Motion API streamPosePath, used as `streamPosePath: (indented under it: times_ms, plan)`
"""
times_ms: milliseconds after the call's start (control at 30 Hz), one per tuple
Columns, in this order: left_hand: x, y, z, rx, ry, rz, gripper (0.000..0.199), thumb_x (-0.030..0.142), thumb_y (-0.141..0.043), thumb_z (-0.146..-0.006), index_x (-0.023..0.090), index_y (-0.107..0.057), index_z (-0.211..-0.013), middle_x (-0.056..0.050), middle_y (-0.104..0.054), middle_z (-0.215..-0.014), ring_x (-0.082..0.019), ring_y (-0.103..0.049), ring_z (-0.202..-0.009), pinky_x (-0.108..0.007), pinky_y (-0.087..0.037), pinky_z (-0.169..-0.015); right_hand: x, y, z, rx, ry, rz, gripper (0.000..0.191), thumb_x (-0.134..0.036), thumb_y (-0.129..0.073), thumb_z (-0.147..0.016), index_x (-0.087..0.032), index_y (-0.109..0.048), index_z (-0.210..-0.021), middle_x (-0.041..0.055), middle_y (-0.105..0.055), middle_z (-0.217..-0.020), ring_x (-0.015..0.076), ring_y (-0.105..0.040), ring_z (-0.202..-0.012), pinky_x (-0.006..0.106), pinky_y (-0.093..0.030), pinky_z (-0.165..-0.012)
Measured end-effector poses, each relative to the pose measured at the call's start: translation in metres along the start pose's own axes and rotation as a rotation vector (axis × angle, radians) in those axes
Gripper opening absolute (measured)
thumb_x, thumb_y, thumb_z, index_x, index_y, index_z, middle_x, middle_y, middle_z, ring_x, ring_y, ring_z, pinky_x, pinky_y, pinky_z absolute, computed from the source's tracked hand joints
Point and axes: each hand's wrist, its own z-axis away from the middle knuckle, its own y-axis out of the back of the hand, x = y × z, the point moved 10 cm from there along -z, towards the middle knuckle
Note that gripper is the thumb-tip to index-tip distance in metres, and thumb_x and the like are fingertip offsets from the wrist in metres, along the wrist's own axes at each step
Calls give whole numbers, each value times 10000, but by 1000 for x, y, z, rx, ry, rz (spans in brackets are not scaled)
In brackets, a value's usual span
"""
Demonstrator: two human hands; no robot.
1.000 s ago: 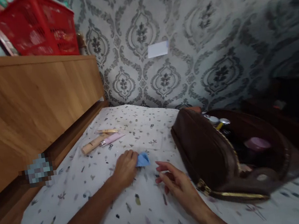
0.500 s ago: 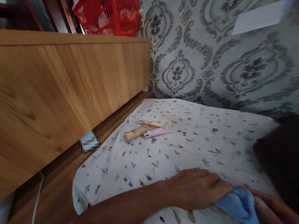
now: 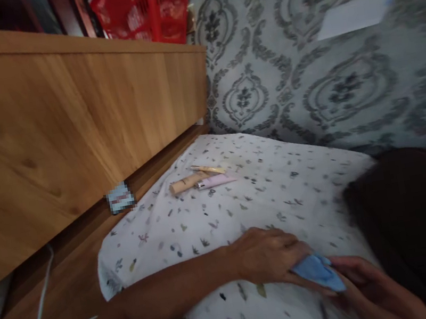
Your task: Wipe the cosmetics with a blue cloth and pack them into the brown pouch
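Observation:
A small piece of blue cloth (image 3: pixel 319 272) is between my two hands, low over the white patterned sheet. My left hand (image 3: pixel 270 254) reaches in from the lower left with its fingers closed on the cloth's left side. My right hand (image 3: pixel 372 282) comes from the lower right, its fingers pinching the right side of the same cloth. The fingertips of both hands are partly hidden. Beyond them on the sheet lie a beige tube (image 3: pixel 185 183), a pale pink tube (image 3: pixel 216 180) and a thin stick-like item (image 3: pixel 208 169), close together.
The white sheet (image 3: pixel 245 211) has small leaf prints. A wooden furniture panel (image 3: pixel 79 105) runs along the left, with a red basket (image 3: pixel 153 12) above. Patterned wallpaper (image 3: pixel 243 95) is behind. A dark rounded shape (image 3: pixel 416 219) stands at right. A white cable (image 3: pixel 43 310) lies lower left.
Both hands and the blue cloth appear slightly higher and further left, along with a small shift of the whole view. The cloth looks more folded; the right fingers now show more.

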Motion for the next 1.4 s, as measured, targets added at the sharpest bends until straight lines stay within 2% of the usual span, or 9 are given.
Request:
streamPosePath:
  times_ms: [67, 167, 300, 533, 767, 900, 1033, 1167, 1400]
  plan:
    - [-1, 3, 1, 15, 45, 59, 504, 644, -515, -905, 187, -633, -1081, -63, -727, -949, -229, -692, -908, -316, -531, -703, -18, -9, 6, -26, -14, -57, 395, -587, -771, -699, -220, -668, -801, 35, -661, -641, 159, -563, -494, 259, -472, -444]
    - [-4, 10, 6, 74, 103, 147, 384, 487, -422, -1001, 173, -640, -1031, -73, -721, -991, -213, -680, -932, -318, -528, -796, -33, -16, 11, -28, -22, -90, 407, -602, -729, -752, -207, -628, -768, 0, -595, -561, 134, -510, -480, 249, -434, -464]
    - [-11, 13, 8, 128, 135, 285, 309, 342, -387, -1003, 168, -633, -934, -84, -701, -937, -225, -661, -912, -341, -511, -823, -29, -20, 12, -38, -51, -156, 387, -573, -698, -795, -200, -598, -819, -8, -615, -591, 122, -508, -494, 247, -419, -490]
    - [-21, 15, 6, 123, 148, 488, 259, 239, -406, -929, 198, -635, -1041, -57, -702, -1007, -198, -640, -933, -317, -476, -856, -21, -19, 12, -53, -67, -248, 324, -495, -682, -817, -200, -563, -879, -23, -639, -611, 109, -511, -493, 237, -412, -482]
    - [-35, 18, 7, 14, 192, 332, 256, 234, -409, -888, 210, -662, -921, -34, -699, -897, -195, -631, -815, -307, -470, -739, -16, -2, 4, 37, -37, -295, 261, -435, -666, -832, -201, -552, -852, -33, -618, -599, 99, -499, -485, 230, -400, -468]
    - [-38, 32, 10, 119, 209, 239, 270, 270, -408, -950, 189, -659, -1010, -60, -696, -962, -218, -633, -882, -337, -484, -792, -14, 2, 1, 58, -41, -312, 282, -440, -681, -815, -205, -526, -818, -39, -603, -600, 95, -502, -476, 221, -398, -449]
    - [-8, 38, 6, 226, 46, 178, 283, 265, -449, -986, 150, -599, -1196, -96, -668, -1059, -236, -599, -998, -359, -480, -886, -19, -1, 5, 36, -36, -317, 305, -444, -707, -797, -208, -515, -804, -44, -581, -626, 95, -532, -502, 207, -388, -437]
    - [14, 17, 1, 120, -75, 7, 351, 285, -483, -980, 161, -529, -1306, -115, -639, -1151, -269, -576, -1054, -366, -509, -822, -25, -2, 7, 27, -8, -309, 273, -419, -689, -811, -213, -512, -785, -51, -556, -633, 97, -549, -531, 204, -394, -453]
    - [-12, 7, 1, -30, 25, -56, 318, 285, -475, -962, 196, -544, -1259, -93, -639, -1156, -273, -575, -1062, -359, -526, -770, -19, 4, 3, 66, -47, -338, 279, -424, -659, -807, -204, -495, -758, -33, -595, -657, 69, -500, -457, 186, -330, -392]
